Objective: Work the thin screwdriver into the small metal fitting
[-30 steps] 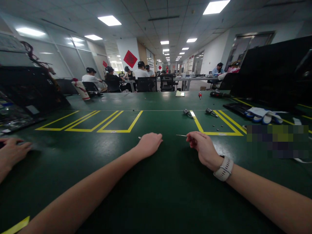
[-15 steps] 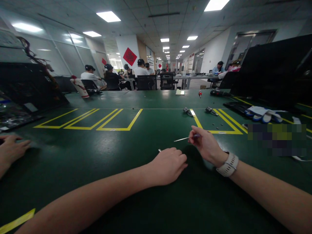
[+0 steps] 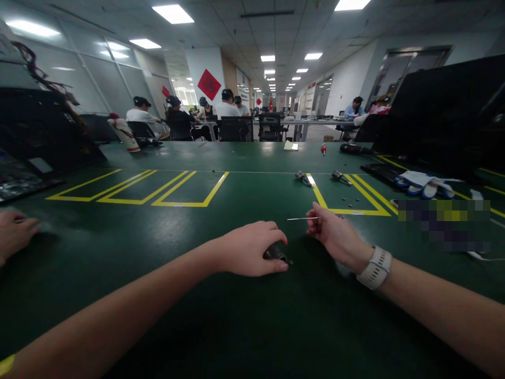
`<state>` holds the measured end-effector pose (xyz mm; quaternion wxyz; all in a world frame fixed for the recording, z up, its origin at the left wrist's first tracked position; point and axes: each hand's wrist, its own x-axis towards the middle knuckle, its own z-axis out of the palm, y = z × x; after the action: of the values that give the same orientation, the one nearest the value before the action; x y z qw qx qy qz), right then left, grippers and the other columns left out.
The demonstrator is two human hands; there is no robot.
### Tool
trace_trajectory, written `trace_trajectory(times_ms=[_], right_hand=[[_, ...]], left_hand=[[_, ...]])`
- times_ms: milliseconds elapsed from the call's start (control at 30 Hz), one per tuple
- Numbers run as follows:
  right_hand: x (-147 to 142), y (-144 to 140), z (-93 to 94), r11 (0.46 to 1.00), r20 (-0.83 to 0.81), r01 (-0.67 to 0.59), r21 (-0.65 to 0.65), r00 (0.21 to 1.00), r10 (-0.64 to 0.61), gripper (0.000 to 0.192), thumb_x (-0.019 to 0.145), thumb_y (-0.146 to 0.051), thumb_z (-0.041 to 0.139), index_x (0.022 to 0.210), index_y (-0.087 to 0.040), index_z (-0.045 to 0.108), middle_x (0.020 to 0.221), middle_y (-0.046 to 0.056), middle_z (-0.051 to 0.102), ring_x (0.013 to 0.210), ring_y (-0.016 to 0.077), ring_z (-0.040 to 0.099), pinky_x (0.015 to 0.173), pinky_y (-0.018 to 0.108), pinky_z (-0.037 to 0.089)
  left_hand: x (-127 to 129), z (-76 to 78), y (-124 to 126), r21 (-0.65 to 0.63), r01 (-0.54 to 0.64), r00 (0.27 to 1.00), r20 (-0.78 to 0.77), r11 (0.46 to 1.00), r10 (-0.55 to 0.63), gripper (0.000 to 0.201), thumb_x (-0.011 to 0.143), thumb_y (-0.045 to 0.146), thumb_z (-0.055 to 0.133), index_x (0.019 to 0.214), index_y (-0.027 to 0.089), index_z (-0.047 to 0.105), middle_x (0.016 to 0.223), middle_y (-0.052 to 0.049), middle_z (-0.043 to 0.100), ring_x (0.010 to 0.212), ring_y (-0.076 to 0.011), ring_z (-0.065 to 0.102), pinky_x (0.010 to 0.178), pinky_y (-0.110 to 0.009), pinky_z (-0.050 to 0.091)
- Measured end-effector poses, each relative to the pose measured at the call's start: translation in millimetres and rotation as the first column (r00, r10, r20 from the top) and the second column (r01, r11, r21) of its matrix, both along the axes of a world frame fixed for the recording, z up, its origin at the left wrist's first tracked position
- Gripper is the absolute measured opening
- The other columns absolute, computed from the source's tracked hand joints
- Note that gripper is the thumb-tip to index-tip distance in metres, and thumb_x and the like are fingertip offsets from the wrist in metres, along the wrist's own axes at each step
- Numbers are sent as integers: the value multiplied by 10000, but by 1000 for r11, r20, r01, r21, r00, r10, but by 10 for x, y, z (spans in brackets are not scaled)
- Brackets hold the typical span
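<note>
Nearest, the left hand [image 3: 252, 247] lies palm down on the green table [image 3: 252, 326], its fingers curled over a small dark part [image 3: 276, 255] that peeks out under the fingertips at the hand's 3 o'clock; the part rests on the table surface. Just beside it, at 2 o'clock, the right hand [image 3: 335, 234], with a white watch [image 3: 375, 267] on its wrist, pinches the handle end of a thin screwdriver [image 3: 302, 218], whose slim shaft points toward 9 o'clock, level above the table. Far off at 9 o'clock another person's hand [image 3: 13, 231] rests flat on the table. Farther on, toward 1 o'clock, two small metal pieces [image 3: 303, 178] lie by the yellow tape lines [image 3: 319, 197], with tiny screws [image 3: 349, 199] inside the marked box. At 2 o'clock lie white and blue gloves [image 3: 420, 183]. Beyond, at 12 o'clock, people sit at desks [image 3: 221, 113].
</note>
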<state>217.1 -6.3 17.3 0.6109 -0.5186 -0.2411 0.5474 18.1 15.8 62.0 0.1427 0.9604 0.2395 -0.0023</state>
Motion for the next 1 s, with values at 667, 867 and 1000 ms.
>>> trace_trajectory(times_ms=[667,867,1000], right_hand=[[-369,-676,-43,432,943,-902,0,144,301,352,865,-275,528,1195,-164,474,1241,129,559,1183,215,495,1061,439,307],[-320,-775,9,423,887,-888,180,333,321,261,855,-223,537,1105,-148,551,1160,110,622,1088,182,564,959,336,424],[-255,-662,-46,774,590,-609,172,693,414,334,867,-386,493,632,-166,583,571,0,589,527,106,537,496,224,417]], left_hand=[[-262,-120,-150,-885,-64,449,388,461,805,290,739,282,648,992,141,632,980,-84,655,850,-210,638,646,-283,510],[-237,-198,-189,-941,35,379,325,337,866,200,745,203,654,930,127,659,931,-83,674,857,-204,648,679,-271,533],[-242,-218,-215,-954,18,308,289,298,906,250,759,133,629,1009,142,634,943,-78,678,856,-194,652,715,-286,545]])
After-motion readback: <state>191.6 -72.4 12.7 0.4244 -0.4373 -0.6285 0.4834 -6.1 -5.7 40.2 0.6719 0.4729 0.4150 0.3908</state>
